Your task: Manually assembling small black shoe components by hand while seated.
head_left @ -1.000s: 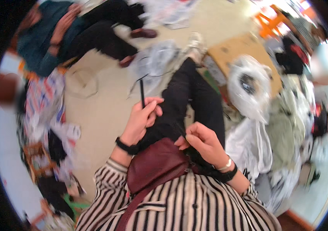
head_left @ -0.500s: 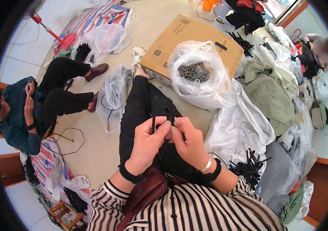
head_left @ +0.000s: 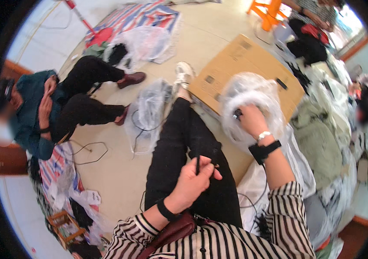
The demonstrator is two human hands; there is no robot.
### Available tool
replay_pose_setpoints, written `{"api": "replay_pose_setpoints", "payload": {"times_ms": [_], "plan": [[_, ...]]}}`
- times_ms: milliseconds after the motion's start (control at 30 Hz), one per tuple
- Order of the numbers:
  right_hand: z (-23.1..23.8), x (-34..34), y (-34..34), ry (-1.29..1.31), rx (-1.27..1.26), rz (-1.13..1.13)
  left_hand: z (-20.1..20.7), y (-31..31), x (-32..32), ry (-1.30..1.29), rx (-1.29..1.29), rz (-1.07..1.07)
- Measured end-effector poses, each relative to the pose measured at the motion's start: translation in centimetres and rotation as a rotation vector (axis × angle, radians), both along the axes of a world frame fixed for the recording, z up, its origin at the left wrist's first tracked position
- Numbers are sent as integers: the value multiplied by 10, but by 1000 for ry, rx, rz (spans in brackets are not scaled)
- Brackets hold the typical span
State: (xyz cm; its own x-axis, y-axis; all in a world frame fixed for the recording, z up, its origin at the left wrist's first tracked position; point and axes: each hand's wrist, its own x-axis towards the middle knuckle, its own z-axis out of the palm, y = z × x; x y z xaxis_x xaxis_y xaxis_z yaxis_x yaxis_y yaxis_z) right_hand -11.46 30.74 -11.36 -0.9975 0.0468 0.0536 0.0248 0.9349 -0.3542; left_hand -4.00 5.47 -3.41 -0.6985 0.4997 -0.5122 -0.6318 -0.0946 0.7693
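My left hand (head_left: 190, 183) is closed over my lap, pinching a narrow black strap (head_left: 198, 164) that stands up between thumb and fingers. Out to the front right, my right hand (head_left: 252, 121) reaches down into a clear plastic bag (head_left: 246, 88) with a rolled-back mouth. Small metal buckles (head_left: 237, 113) show dark beside its fingertips; the hand covers most of the others. Whether the fingers grip any of them is hidden. The bag rests against and on a brown cardboard box (head_left: 223, 64).
Olive cloth (head_left: 317, 146) and plastic sheeting lie in heaps to the right. Black straps (head_left: 264, 226) are piled beside my right side. A seated person (head_left: 41, 112) is at the left, near a loose plastic bag (head_left: 147, 112). An orange stool (head_left: 267, 14) stands at the back.
My right hand has left my left hand and moved forward and right into the bag of buckles. My left hand still holds the strap over my lap. The view has shifted.
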Motion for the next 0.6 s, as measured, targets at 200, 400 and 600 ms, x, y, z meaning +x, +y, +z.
{"api": "replay_pose_setpoints", "payload": {"times_ms": [200,400,600], "plan": [[-18,-7,29,214,1,-187,-2,-4,-2,33,-10,-34],[-11,-7,31,-16,-165,-169,-1,-11,-3,138,15,-41],[-56,-9,64,62,47,-93,12,-8,15,337,63,-79]]}}
